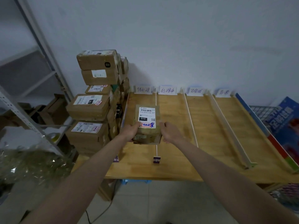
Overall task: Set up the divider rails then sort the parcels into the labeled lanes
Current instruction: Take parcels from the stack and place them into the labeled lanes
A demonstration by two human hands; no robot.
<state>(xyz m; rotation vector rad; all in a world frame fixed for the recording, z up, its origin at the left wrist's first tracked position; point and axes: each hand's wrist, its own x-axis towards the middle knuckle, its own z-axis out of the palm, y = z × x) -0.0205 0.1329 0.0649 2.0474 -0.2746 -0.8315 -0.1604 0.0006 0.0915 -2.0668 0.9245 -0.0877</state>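
A small cardboard parcel [147, 122] with a white shipping label and a red-bordered sticker is held over the leftmost lane of the wooden table [210, 126]. My left hand [131, 131] grips its left side, thumb on top. My right hand [169, 133] holds its right side. Divider rails lie front to back on the table: a thin white one [156, 97] runs under the parcel, another [191, 120] to its right, and a wider one [226, 126] further right. Handwritten lane labels stand along the back edge, the first [143, 90] above the parcel's lane.
A tall stack of cardboard parcels [95, 97] stands to the left of the table. A metal shelf frame [40, 46] rises at far left. A blue printed board [283, 123] leans at the table's right edge. A cable [103, 210] trails on the floor below.
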